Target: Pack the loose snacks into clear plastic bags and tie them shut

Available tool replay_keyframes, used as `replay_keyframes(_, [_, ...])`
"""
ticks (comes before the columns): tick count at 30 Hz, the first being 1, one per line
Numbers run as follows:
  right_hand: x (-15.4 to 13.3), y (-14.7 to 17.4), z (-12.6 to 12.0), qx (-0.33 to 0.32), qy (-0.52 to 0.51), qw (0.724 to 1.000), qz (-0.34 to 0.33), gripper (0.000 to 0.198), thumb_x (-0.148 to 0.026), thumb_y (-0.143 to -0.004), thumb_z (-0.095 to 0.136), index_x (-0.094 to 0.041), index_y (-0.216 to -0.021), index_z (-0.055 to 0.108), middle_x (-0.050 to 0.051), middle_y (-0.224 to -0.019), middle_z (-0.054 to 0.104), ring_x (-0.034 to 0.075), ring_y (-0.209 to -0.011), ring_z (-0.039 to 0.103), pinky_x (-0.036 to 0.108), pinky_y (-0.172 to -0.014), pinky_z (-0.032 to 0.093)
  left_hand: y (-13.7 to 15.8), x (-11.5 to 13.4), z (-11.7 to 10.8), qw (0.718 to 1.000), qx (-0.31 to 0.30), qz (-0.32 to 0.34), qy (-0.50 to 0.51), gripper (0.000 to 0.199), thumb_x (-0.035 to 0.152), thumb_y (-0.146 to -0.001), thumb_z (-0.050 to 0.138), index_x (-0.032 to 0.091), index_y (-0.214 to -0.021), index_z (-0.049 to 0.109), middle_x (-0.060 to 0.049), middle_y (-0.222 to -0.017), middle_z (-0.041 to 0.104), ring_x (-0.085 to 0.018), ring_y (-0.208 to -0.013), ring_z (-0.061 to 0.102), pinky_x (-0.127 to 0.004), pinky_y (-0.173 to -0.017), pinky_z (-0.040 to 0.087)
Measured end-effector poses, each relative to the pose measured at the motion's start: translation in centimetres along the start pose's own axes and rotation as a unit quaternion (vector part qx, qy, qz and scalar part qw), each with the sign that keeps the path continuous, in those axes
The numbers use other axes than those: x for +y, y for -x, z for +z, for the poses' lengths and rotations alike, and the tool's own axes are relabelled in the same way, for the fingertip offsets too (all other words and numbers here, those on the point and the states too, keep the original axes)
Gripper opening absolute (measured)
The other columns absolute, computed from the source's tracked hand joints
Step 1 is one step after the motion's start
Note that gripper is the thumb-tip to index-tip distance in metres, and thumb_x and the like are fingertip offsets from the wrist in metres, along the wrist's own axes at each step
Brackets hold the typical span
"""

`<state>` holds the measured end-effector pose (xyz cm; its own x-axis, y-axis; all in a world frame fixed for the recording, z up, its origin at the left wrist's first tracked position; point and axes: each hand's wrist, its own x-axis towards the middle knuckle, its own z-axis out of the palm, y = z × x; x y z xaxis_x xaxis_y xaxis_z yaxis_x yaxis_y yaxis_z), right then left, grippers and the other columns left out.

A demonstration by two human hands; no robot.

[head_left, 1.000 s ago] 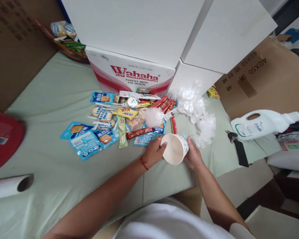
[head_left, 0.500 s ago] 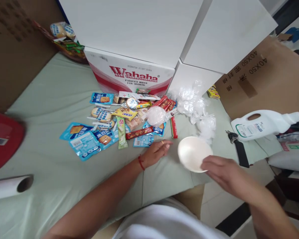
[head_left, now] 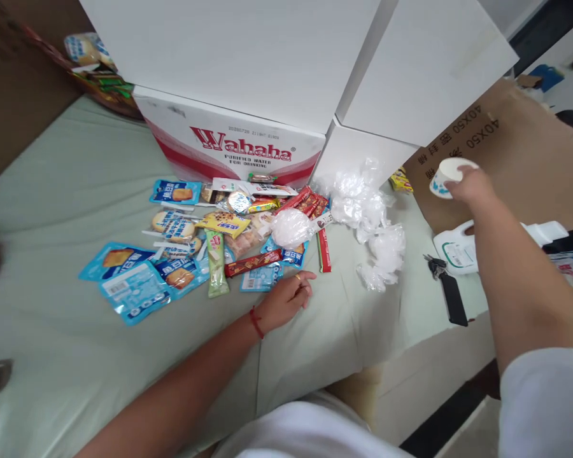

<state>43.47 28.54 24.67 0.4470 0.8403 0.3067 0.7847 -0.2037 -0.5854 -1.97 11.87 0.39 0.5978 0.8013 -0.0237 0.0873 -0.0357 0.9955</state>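
Observation:
My right hand (head_left: 475, 186) is closed on the rim of a white paper bowl (head_left: 440, 180) with blue marks on its side. The bowl is tilted and held up at the right, in front of a brown cardboard box. My left hand (head_left: 286, 298) rests on the green-covered table (head_left: 315, 343), index finger stretched out, the others loosely bent, holding nothing. Just beyond it lie a light blue snack packet (head_left: 261, 278), a dark red snack bar (head_left: 253, 262) and a clump of clear plastic (head_left: 291, 229). A red stick packet (head_left: 325, 250) lies near its fingertips.
A Wahaha water carton (head_left: 233, 143) stands behind the snacks. Crumpled clear plastic bags (head_left: 363, 203) lie right of them. Farther right are a white jug (head_left: 453, 248), keys with a black case (head_left: 451, 299) and a brown box (head_left: 510, 152). Blue packets (head_left: 136, 289) lie left.
My right hand has lifted the paper bowl from the table's front to the upper right, above the jug. My left hand stays near the snacks, and the view has shifted slightly.

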Motion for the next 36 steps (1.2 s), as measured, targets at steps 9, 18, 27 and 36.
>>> replay_keyframes(9, [1.5,8.1,3.2,-0.111,0.184,0.976,-0.019,0.033,-0.043,-0.090,0.068,-0.014,-0.101,0.078,0.011,-0.085,0.077,0.022,-0.079,0.069,0.038,-0.081,0.054,-0.1,-0.1,-0.6,0.994,-0.040,0.083,0.055,0.016,0.010,-0.081,0.046,0.019,-0.070,0.054,-0.002,-0.075,0.064,-0.011,-0.062,0.056,-0.024,-0.061,0.044])
replay_keyframes(18, [3.2,27.9,3.3,-0.116,0.047,0.990,-0.068,0.036,-0.048,-0.098,0.058,-0.018,-0.098,0.076,0.006,-0.082,0.078,0.018,-0.066,0.071,0.029,-0.066,0.054,0.3,1.9,0.7,0.996,-0.013,0.082,0.036,0.020,0.004,-0.068,0.042,0.020,-0.057,0.048,-0.001,-0.066,0.065,-0.012,-0.064,0.059,-0.025,-0.063,0.042])
replay_keyframes(27, [-0.4,40.5,9.1,-0.223,-0.007,0.901,-0.372,0.028,-0.023,-0.104,0.053,-0.020,-0.128,0.067,0.015,-0.129,0.070,0.024,-0.108,0.070,0.038,-0.089,0.061,3.2,6.3,-9.8,0.953,0.294,0.052,-0.050,0.021,0.011,-0.072,0.046,0.021,-0.067,0.063,-0.001,-0.075,0.070,-0.017,-0.077,0.064,-0.029,-0.074,0.048])
replay_keyframes(36, [5.1,45.8,11.6,-0.137,0.052,0.911,-0.386,0.025,-0.032,-0.105,0.053,-0.018,-0.120,0.068,0.013,-0.115,0.074,0.026,-0.099,0.071,0.039,-0.085,0.058,0.2,3.1,-33.1,0.753,0.538,-0.137,-0.354,0.029,0.010,-0.082,0.044,0.016,-0.091,0.070,-0.013,-0.104,0.073,-0.027,-0.100,0.067,-0.040,-0.095,0.049])
